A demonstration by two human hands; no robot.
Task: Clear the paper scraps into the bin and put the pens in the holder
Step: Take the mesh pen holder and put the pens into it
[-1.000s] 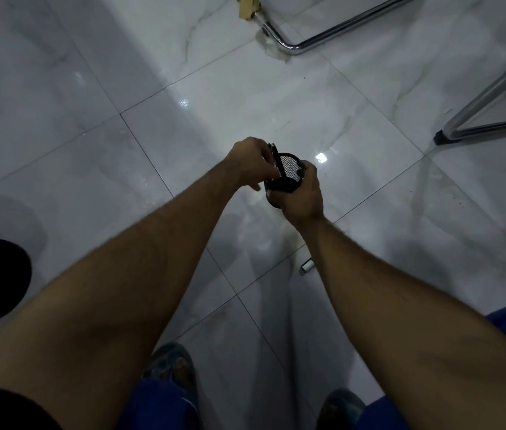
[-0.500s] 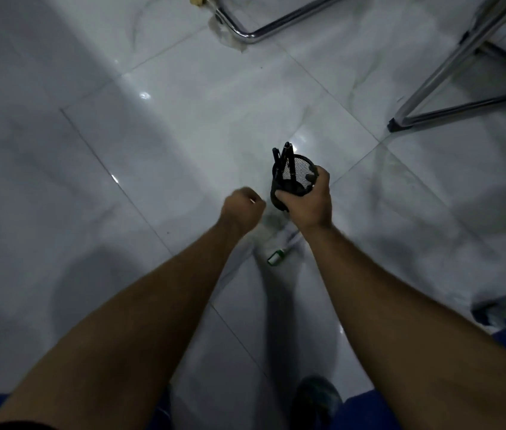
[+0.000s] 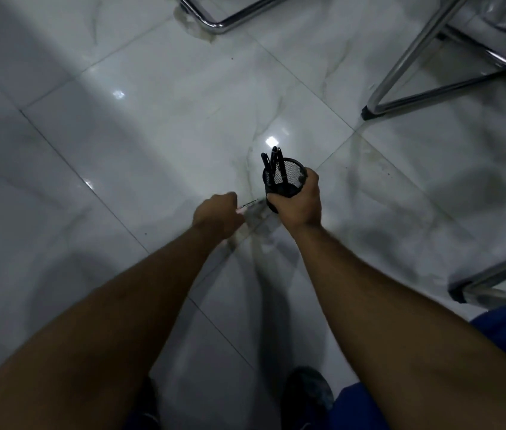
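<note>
Holder (image 3: 289, 181): black mesh cup, gripped around its wall by the right hand (image 3: 300, 206), held above the floor. Contents: several dark pens (image 3: 272, 164), upright, tips above the rim.
Left hand (image 3: 219, 217): closed on a pale pen (image 3: 250, 205), just beside the holder.
Floor (image 3: 152, 125): glossy grey marble tiles. Chrome chair legs (image 3: 400, 72) at top and right.

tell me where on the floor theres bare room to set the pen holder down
Bare tile lies ahead and to the left of the mesh holder, out to the chrome chair base at the top. It is crowded on the right among the metal legs, and below the left hand, which grips a pen.
</note>
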